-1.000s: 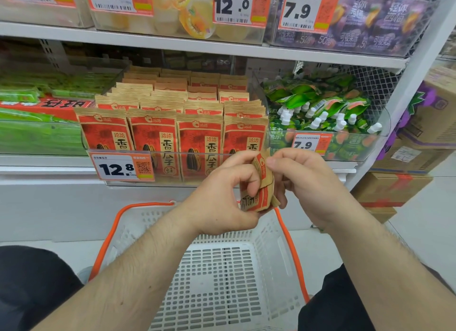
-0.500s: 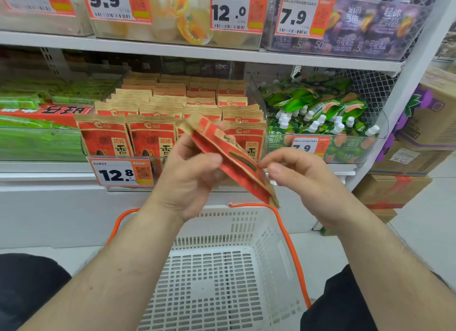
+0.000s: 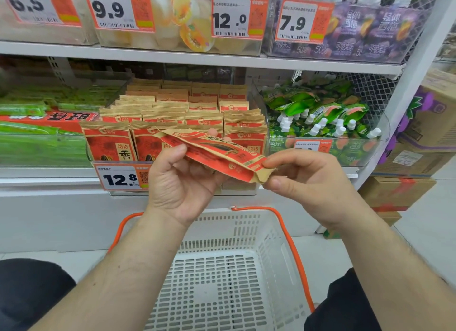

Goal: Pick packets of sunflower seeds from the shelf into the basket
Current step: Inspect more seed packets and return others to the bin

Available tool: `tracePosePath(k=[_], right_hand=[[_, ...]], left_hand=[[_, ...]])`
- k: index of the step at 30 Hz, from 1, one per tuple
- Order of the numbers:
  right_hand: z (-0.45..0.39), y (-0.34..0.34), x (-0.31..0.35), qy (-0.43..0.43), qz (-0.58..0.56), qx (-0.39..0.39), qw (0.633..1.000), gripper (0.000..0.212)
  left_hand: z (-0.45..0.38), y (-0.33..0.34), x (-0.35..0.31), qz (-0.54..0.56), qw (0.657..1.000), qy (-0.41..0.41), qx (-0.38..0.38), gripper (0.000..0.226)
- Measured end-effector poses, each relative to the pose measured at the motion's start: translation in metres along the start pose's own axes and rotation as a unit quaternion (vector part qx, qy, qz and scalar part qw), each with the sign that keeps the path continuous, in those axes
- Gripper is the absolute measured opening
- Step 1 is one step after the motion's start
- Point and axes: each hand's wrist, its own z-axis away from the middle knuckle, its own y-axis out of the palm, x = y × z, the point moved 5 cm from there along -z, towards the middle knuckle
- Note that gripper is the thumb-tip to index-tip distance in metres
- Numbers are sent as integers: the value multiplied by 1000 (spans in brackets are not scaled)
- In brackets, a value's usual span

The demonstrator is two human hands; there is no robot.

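Overhead, the left hand [image 3: 182,185] grips one sunflower seed packet [image 3: 217,158] and the right hand [image 3: 308,180] pinches its lower corner, above the white basket [image 3: 278,244], before the shelf's packet rows [image 3: 172,116].

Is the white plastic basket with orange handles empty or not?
Empty as far as visible: the white plastic basket shows only bare slotted floor; arms hide some.
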Motion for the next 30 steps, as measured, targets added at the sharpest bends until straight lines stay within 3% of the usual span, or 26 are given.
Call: tracePosePath(k=[3, 7, 13, 15, 17, 20, 24, 25, 27, 30], right_hand=[[-1, -1, 4, -14, -12, -18, 1000, 15], [-1, -1, 2, -18, -26, -3, 999, 16], [2, 1, -18, 135, -185, 89, 969, 76], [5, 6, -19, 168, -225, 144, 949, 90], [4, 10, -21, 191, -252, 149, 937, 94], [-1, 14, -26, 213, -207, 69, 952, 74], [-8, 22, -20, 176, -231, 29, 957, 66], [-11, 22, -14, 167, -240, 4, 956, 58], [-23, 16, -3, 145, -256, -78, 953, 43], [-51, -4, 9, 101, -297, -187, 931, 51]], left_hand=[[1, 2, 2, 28, 999, -8, 16, 67], [0, 0, 2, 28, 999, -20, 18, 68], [-1, 5, 7, -77, 995, -57, 40, 63], [-1, 5, 6, -113, 990, -72, 48, 74], [-1, 10, 4, -143, 982, -97, 75, 87], [-1, 18, 3, -203, 969, -125, 62, 79], [-10, 35, -3, -304, 947, -102, -14, 17], [-13, 41, -6, -311, 946, -91, -25, 10], [-21, 51, -16, -314, 947, -62, -37, 13], [-39, 57, -38, -407, 911, 0, -70, 19]])
